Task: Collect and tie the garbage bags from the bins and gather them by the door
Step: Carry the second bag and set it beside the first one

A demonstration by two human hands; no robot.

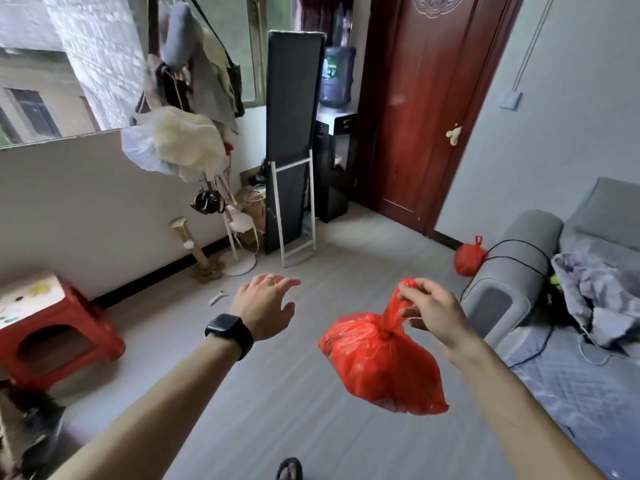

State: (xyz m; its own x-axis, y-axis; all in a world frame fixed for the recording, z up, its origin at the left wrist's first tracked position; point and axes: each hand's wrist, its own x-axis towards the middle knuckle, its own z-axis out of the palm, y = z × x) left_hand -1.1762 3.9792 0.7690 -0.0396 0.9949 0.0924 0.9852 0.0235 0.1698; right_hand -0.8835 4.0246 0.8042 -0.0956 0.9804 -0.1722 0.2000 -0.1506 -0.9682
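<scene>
A knotted red garbage bag [382, 365] hangs in the air over the grey floor, held by its tied top in my right hand [427, 315]. My left hand [265, 306] is stretched out to the left of it, fingers spread and holding nothing, with a black watch on the wrist. A second tied red bag [469, 258] lies on the floor beside the dark red door [426, 109], against the end of the grey sofa.
A grey sofa [512, 271] with a crumpled blanket fills the right side. A standing black mirror [291, 143] and a water dispenser [334, 157] stand left of the door. A red stool [52, 327] sits at left, a coat rack with hanging things behind it.
</scene>
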